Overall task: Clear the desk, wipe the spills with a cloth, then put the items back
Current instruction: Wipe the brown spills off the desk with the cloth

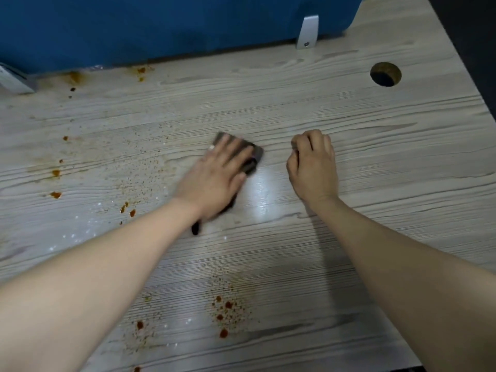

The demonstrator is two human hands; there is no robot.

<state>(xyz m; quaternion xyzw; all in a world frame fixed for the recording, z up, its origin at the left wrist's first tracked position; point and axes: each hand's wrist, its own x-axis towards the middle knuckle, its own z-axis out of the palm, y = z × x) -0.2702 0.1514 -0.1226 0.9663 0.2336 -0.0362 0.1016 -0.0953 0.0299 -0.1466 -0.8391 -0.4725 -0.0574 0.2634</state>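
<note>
A dark grey cloth [253, 157] lies flat on the light wood-grain desk [375, 146], near its middle. My left hand [217, 175] presses down on the cloth with straight, spread fingers. My right hand [312, 167] rests on the desk just right of the cloth, its fingers curled under into a loose fist with nothing in it. Orange-brown spill spots [225, 315] dot the desk near the front edge. More spots [55, 194] and fine specks run down the left side. Stains [73, 77] sit by the back edge.
A blue partition panel [161, 28] stands along the back of the desk, held by a metal bracket [307, 32]. A round cable hole [385, 74] opens at the back right. The desk's right edge runs diagonally beside a dark floor.
</note>
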